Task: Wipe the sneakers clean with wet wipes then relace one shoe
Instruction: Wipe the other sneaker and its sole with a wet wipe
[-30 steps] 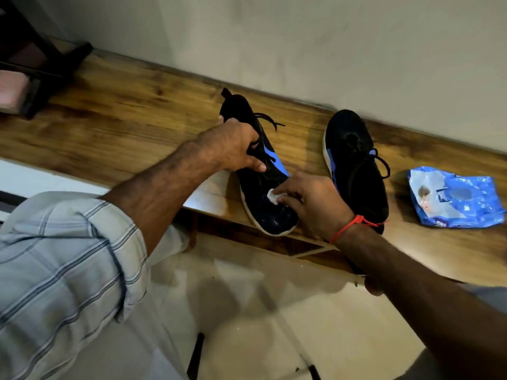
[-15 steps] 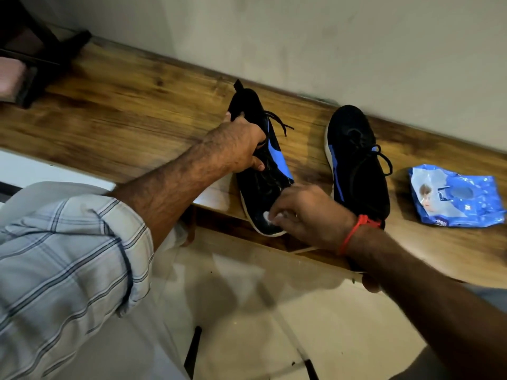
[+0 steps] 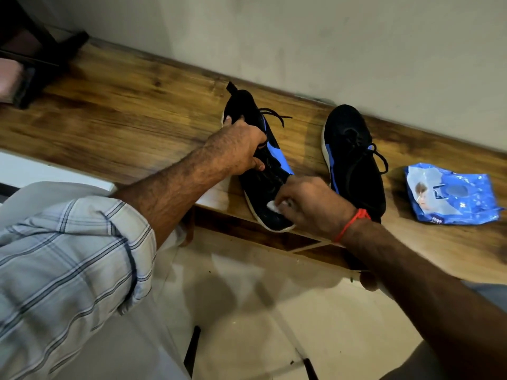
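Two black sneakers with blue stripes lie on a wooden bench [image 3: 123, 124]. My left hand [image 3: 238, 148] grips the left sneaker [image 3: 263, 185] at its collar, fingers curled into the opening. Its toe points toward me and juts past the bench's front edge. My right hand [image 3: 310, 207] pinches a small white wet wipe [image 3: 273, 206] and presses it on that sneaker's toe. The right sneaker [image 3: 354, 160] sits beside it, laces loosely tied, untouched.
A blue pack of wet wipes [image 3: 450, 193] lies on the bench at the right. A wall runs behind the bench. Dark objects and a pink item [image 3: 8, 78] sit at the far left. Below the bench is pale tiled floor [image 3: 260, 311].
My right hand has slid the wipe down from the shoe's mid-upper to the toe area. My left hand has shifted its grip back toward the heel collar.
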Demonstrator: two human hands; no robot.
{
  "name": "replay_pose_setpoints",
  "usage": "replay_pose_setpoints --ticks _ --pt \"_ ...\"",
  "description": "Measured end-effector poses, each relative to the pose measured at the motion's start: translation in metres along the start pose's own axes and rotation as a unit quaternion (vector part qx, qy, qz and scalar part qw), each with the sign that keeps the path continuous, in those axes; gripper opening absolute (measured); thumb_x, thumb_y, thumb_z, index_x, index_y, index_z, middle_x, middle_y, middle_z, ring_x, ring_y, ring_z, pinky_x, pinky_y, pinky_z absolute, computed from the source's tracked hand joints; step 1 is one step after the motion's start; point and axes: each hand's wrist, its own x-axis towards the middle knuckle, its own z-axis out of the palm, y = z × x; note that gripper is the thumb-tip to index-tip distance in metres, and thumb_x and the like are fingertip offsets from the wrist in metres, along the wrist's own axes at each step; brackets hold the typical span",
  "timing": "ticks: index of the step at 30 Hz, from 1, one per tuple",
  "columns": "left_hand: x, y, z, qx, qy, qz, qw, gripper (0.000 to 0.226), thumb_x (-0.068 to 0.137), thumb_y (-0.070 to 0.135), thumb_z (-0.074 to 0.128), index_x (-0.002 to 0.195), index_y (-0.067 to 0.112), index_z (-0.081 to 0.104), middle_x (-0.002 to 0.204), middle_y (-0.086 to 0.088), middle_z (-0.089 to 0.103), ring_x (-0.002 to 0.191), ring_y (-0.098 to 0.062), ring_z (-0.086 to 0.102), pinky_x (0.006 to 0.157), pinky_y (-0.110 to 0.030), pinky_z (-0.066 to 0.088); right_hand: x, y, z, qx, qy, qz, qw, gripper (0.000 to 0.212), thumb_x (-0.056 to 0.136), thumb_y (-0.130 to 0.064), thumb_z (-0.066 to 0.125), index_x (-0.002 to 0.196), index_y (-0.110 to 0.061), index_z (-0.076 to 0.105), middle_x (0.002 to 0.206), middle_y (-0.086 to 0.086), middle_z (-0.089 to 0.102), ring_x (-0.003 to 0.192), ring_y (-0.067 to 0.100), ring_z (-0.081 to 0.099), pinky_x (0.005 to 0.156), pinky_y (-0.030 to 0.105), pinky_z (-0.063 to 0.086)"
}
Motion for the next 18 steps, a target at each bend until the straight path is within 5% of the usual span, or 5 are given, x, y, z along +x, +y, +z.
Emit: replay_pose_setpoints --ticks 7,10,14,18 --pt "0.003 -0.002 0.002 0.014 0.000 0.022 1.000 0.046 0.089 0.038 0.075 0.125 0.012 0.063 0.146 -0.020 0.049 0.149 -0.035 0.028 0.126 -0.050 0.011 -0.011 -0.024 0.006 0.010 -0.084 -0.077 0.993 0.012 0.089 -0.018 0.064 0.095 -0.016 0.074 0.096 0.004 0.064 0.090 0.019 0.061 0.080 0.030 0.050" --pt "0.002 -0.003 0.003 0.001 0.007 0.026 1.000 0.043 0.088 0.037 0.076 0.121 0.012 0.064 0.137 -0.017 0.055 0.139 -0.033 0.040 0.126 -0.051 0.012 -0.008 0.004 -0.005 -0.009 -0.012 -0.003 1.000 0.012 0.090 -0.017 0.063 0.094 -0.015 0.075 0.095 0.004 0.064 0.090 0.021 0.062 0.081 0.036 0.052" --pt "0.002 -0.003 0.003 0.013 0.011 0.028 0.999 0.046 0.088 0.038 0.076 0.124 0.012 0.063 0.139 -0.019 0.054 0.141 -0.034 0.038 0.126 -0.050 0.013 -0.016 -0.017 0.001 0.012 -0.056 -0.068 0.996 0.011 0.090 -0.024 0.066 0.091 -0.017 0.075 0.091 0.002 0.066 0.083 0.016 0.062 0.076 0.022 0.044" --pt "0.003 -0.003 0.004 0.000 0.016 0.033 0.999 0.043 0.087 0.036 0.077 0.120 0.011 0.065 0.128 -0.014 0.060 0.133 -0.030 0.046 0.126 -0.051 0.013 -0.012 0.000 -0.002 -0.014 -0.013 -0.008 1.000 0.015 0.092 -0.023 0.061 0.091 -0.014 0.074 0.093 0.005 0.066 0.088 0.021 0.061 0.082 0.036 0.052"
